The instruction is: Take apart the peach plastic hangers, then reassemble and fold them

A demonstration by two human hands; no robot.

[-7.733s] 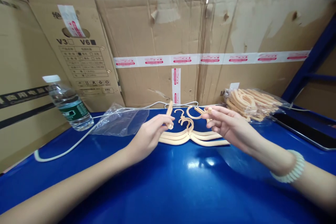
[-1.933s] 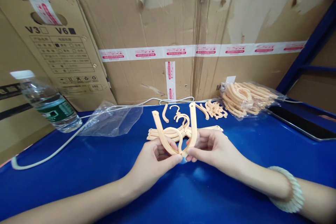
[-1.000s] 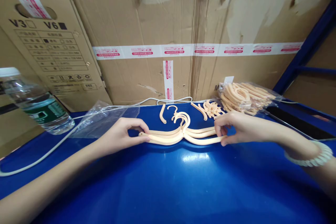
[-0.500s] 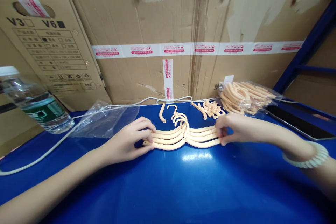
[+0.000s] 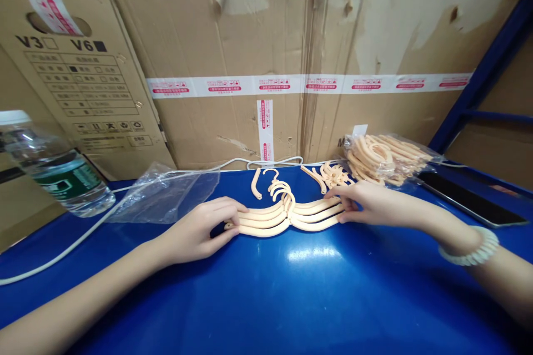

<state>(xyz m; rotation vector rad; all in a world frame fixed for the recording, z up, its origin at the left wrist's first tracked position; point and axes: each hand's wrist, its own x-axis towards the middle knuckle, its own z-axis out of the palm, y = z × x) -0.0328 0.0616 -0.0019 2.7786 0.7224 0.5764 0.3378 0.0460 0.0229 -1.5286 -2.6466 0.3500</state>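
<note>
Several cream plastic clothes hangers [image 5: 266,223] lie in a nested row on the blue table, their hooks bunched at the middle. My left hand [image 5: 207,227] is closed around the left ends of their arms, thumb in front and fingers behind. At the right ends, my right hand [image 5: 357,204] grips the arms between thumb and fingers, its index finger stretched along the back one. Just behind the row lie a loose hanger arm [image 5: 256,184] and a loose hook [image 5: 270,173]. A pile of small hooks [image 5: 333,174] and a few arm pieces sit farther right.
A clear bag of hanger parts [image 5: 387,158] lies at the back right, beside a black phone [image 5: 466,197]. On the left are a water bottle [image 5: 66,175], a flat plastic bag [image 5: 162,197] and a white cable [image 5: 79,239]. Cardboard boxes [image 5: 233,28] stand along the back.
My right hand's fingers have shifted, with the index finger now reaching out over the back hanger arm. My left hand stays at the left ends. The view has shifted slightly.
</note>
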